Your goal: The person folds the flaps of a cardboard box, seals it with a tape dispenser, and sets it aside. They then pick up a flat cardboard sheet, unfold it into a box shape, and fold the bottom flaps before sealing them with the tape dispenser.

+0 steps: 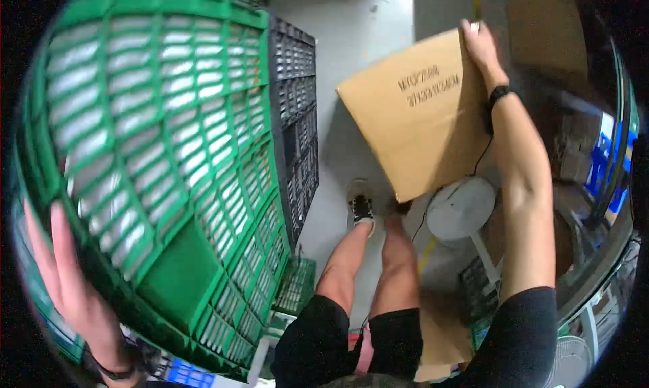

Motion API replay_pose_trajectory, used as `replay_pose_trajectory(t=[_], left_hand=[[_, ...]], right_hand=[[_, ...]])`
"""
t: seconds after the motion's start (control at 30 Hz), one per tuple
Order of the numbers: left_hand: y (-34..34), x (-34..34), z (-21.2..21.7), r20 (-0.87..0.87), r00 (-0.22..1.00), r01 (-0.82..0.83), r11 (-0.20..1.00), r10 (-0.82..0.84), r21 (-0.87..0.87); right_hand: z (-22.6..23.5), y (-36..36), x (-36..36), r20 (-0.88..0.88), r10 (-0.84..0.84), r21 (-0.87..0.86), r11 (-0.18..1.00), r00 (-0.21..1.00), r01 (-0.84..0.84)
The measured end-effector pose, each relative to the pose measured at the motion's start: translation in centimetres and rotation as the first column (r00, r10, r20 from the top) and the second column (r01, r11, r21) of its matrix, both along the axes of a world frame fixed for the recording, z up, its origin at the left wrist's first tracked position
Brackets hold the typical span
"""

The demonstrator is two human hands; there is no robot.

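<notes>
My right hand grips the far right edge of a brown cardboard box, its arm stretched forward. Dark printing runs across the box's face, and the box sits tilted, with one corner toward my feet. What bears its underside is hidden. On the left, my left hand has its fingers stretched out along the outer side of a big green plastic crate. Whether those fingers press on the crate I cannot tell. Through the crate's slats show pale, shiny contents.
A black slatted crate stands beyond the green one. To the right of my legs is a round grey stool seat with a thin cable by it. More cardboard lies at the far right, and a round fan-like grille stands lower right.
</notes>
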State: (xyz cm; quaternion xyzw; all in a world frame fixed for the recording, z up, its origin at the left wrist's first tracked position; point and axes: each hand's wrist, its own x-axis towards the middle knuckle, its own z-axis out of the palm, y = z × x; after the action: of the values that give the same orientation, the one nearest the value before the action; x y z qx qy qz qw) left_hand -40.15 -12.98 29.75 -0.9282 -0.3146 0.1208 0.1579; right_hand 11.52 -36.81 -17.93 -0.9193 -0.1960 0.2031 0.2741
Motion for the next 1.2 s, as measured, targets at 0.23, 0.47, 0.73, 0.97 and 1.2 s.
replay_pose_trajectory(t=[0.23, 0.47, 0.73, 0.97, 1.2], left_hand=[[-9.4, -2.4, 1.4, 0.401, 0.879, -0.054, 0.890, 0.257, -0.452], [-26.7, -26.5, 2.4, -0.208, 0.785, -0.576, 0.565, 0.583, -0.591], [-25.7, -25.5, -0.7, 0.207, 0.774, -0.386, 0.705, 0.599, -0.594], [-25.0, -23.9, -1.1, 0.464, 0.671, -0.161, 0.724, 0.579, -0.671], [-23.0, -26.5, 1.0, 0.185, 0.947, 0.293, 0.944, -0.264, -0.153]], right_hand=[[2.0, -4.2, -15.3, -0.013, -0.040, -0.211, 0.977, 0.999, 0.037], [2.6, -10.4, -20.2, 0.032, -0.068, -0.267, 0.961, 0.997, 0.074], [3.3, -15.8, -27.7, 0.039, -0.095, -0.301, 0.948, 0.995, 0.103], [3.8, -19.3, -34.3, 0.038, -0.067, -0.320, 0.945, 0.997, 0.076], [4.4, -19.9, -43.2, -0.028, 0.032, -0.353, 0.935, 0.999, -0.040]])
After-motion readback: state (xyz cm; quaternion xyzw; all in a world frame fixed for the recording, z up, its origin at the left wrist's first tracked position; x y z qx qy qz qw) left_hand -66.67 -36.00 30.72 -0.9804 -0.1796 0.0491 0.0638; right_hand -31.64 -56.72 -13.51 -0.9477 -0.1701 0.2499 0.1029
